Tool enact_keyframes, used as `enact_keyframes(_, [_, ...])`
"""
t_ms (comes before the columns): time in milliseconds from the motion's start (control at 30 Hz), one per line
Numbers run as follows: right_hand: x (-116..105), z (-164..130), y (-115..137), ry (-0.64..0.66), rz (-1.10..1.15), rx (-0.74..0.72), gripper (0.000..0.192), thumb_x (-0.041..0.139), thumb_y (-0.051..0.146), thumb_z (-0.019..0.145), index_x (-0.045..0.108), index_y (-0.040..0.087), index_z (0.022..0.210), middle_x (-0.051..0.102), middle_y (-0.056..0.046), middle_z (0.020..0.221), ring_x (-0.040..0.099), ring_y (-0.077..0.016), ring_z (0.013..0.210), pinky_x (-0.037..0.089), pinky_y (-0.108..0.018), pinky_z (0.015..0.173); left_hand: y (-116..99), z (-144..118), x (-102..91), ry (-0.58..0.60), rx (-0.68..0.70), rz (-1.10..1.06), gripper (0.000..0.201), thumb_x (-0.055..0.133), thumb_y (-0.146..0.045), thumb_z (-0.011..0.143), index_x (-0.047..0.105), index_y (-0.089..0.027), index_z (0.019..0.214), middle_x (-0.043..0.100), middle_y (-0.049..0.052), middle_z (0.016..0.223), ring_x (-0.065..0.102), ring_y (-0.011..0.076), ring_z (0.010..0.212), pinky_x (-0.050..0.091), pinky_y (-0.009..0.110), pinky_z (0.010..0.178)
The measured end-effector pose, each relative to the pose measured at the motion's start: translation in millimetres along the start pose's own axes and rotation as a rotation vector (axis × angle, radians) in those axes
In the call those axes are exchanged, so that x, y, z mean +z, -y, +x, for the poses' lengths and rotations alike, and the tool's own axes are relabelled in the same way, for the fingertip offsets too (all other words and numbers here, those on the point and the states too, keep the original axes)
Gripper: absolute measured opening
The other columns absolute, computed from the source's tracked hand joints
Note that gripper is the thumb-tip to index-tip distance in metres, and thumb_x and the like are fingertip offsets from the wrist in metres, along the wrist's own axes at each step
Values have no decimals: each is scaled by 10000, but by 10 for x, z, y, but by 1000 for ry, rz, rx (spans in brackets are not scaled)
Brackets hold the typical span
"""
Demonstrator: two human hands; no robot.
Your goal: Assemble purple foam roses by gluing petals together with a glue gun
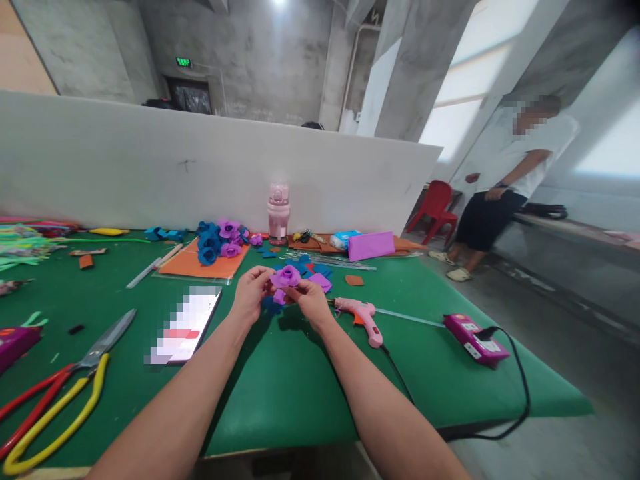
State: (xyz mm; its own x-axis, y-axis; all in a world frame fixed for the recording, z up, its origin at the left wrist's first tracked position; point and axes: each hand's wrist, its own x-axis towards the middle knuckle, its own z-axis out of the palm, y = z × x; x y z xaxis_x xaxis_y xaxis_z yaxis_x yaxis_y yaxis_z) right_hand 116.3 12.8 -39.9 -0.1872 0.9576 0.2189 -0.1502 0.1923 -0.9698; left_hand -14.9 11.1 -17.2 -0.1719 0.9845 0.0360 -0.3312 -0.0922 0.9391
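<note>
Foreground: both forearms reach out over the green table [300, 393]. The left hand [251, 291] and right hand [311, 301] meet above the cloth, fingers curled in, together pinching a purple felt rose [287, 276] held clear of the surface; a loose purple petal [279, 297] hangs just under it. By the look of it, the step in hand is petal wrapping, and the next move would call for a firm pinch at the base while a petal is turned round the bud. Near left: red-and-yellow-handled scissors [65, 393] and a phone [186, 325]. Near right: a pink glue gun [357, 315], nozzle toward the hands, with its cord running off the edge beside a magenta box [474, 339]. Just beyond the hands: cut blue and purple felt pieces [313, 272], closest to snag a sleeve or wrist. Farther: finished blue and purple roses [219, 241] on an orange sheet [200, 265], a pink bottle [278, 212], a white partition [150, 167]. Background right: another person [505, 180] stands near a red chair [435, 208].
</note>
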Motion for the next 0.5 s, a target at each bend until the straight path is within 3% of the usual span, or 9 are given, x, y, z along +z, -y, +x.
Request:
enact_keyframes(300, [13,26,3,-17,115,29,301,683,466,623,603,188,708,576,36,545,549,-103,482,484,-257,541,-36,-51,61,111,127,141,233,734,-338,568,631,-148,656,593,-8,573,477,79,476,368,199,475])
enact_keyframes(500, [-13,27,-4,0,222,111,347,717,461,588,602,167,732,609,26,592,525,-74,461,462,-214,504,7,-56,79,149,67,215,316,768,-358,533,687,-141,747,614,11,585,498,102,508,388,216,502])
